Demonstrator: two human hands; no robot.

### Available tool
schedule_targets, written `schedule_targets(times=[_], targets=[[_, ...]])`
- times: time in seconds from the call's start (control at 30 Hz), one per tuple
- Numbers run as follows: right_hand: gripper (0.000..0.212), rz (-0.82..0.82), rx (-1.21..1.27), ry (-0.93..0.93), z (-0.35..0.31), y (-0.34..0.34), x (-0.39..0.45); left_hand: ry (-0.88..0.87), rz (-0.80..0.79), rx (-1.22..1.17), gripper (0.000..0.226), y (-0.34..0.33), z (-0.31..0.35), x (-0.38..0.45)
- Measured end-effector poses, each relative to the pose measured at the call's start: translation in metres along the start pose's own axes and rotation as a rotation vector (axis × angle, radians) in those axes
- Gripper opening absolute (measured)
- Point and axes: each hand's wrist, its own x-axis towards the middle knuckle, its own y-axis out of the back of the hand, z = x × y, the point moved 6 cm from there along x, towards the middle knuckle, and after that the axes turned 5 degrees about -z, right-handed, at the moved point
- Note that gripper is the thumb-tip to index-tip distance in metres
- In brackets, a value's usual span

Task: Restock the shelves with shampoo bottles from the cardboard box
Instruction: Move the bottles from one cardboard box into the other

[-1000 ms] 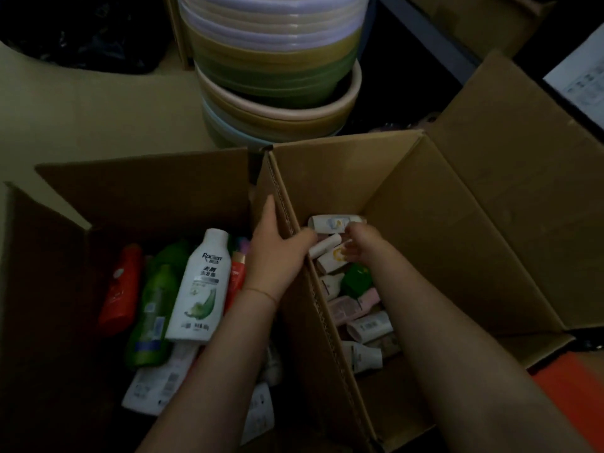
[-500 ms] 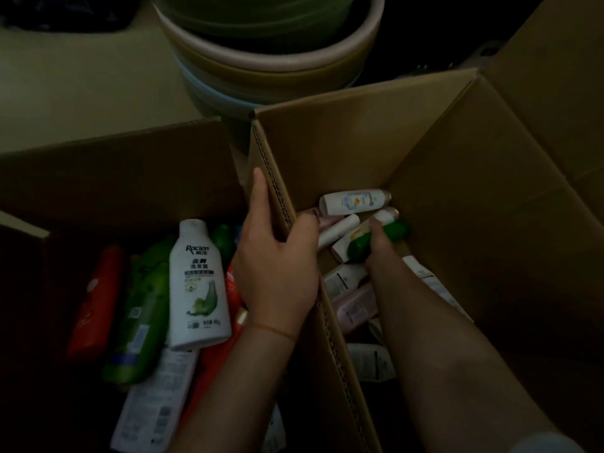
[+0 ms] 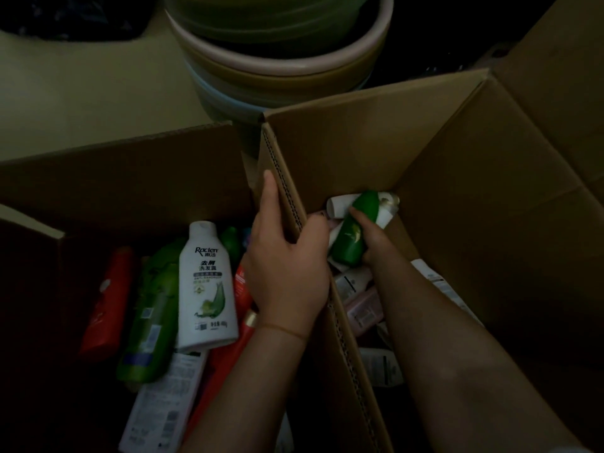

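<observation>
Since half a second ago, the right hand [image 3: 369,238] has lifted the small green bottle [image 3: 354,232] up off the pile, and its green body now shows between the thumb and the fingers. That hand's grip is closed around the bottle, thumb on the near side, with the bottle tilted and its rounded end pointing toward the far corner of the right cardboard box [image 3: 474,178]. Under and behind the bottle lie several small pale bottles [image 3: 358,282], heaped along the left wall of this box; the light is too dim to read their labels.

The left hand [image 3: 284,266] holds the upright cardboard wall that divides the 2 boxes. Its thumb is hooked over the corrugated top edge into the right box, and its fingers lie flat on the outer side, so this grip is closed on the cardboard. A thin band circles the left wrist.

The left cardboard box [image 3: 114,171] holds larger bottles lying in a jumble: a white shampoo bottle [image 3: 207,286] with a green leaf picture and the word Raclen, a tall green bottle [image 3: 152,315] just beside it on the left, a red bottle [image 3: 106,299] farther left, and more red and white ones beneath.

Beyond both boxes stands a stack of plastic basins [image 3: 277,60] in pale pink, yellow and blue.
</observation>
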Motion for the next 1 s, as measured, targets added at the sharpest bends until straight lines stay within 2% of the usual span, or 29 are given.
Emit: schedule_targets(times=[0.2,0.3,0.4,0.47,0.53,0.6,0.67,0.73,0.77,0.83,0.9,1.0], targets=[[0.047,-0.017,-0.01,0.073,-0.035,-0.011,-0.066,0.034,-0.051,0.048,0.081,-0.002,-0.001,0.003],[0.069,-0.081,-0.082,0.169,-0.07,-0.025,-0.119,0.037,-0.086,0.095,0.08,0.002,0.003,0.002],[0.055,-0.2,-0.002,0.294,-0.099,-0.045,-0.188,0.073,-0.189,0.095,0.079,0.008,0.003,0.002],[0.053,-0.308,0.065,0.361,-0.109,-0.06,-0.236,0.153,-0.309,-0.035,0.073,0.02,-0.002,0.005],[0.053,-0.444,0.065,0.399,-0.114,-0.078,-0.277,0.3,-0.367,-0.24,0.058,0.045,-0.007,0.006],[0.053,-0.553,-0.054,0.42,-0.11,-0.103,-0.309,0.354,-0.253,-0.327,0.05,0.083,-0.008,0.008],[0.05,-0.589,-0.256,0.428,-0.102,-0.129,-0.328,0.299,0.009,-0.329,0.041,0.122,-0.001,0.013],[0.039,-0.534,-0.533,0.52,-0.095,-0.148,-0.337,0.215,0.226,-0.205,0.035,0.15,0.015,0.013],[0.04,-0.467,-0.624,0.588,-0.096,-0.152,-0.337,0.163,0.286,-0.115,0.038,0.159,0.025,0.012],[0.041,-0.342,-0.624,0.68,-0.106,-0.15,-0.331,0.058,0.32,-0.047,0.046,0.162,0.04,0.01],[0.033,-0.206,-0.512,0.712,-0.117,-0.131,-0.316,0.027,0.24,-0.066,0.052,0.144,0.044,0.006],[0.024,-0.009,-0.47,0.579,-0.119,-0.097,-0.266,0.113,-0.063,-0.108,0.079,0.086,0.029,-0.002]])
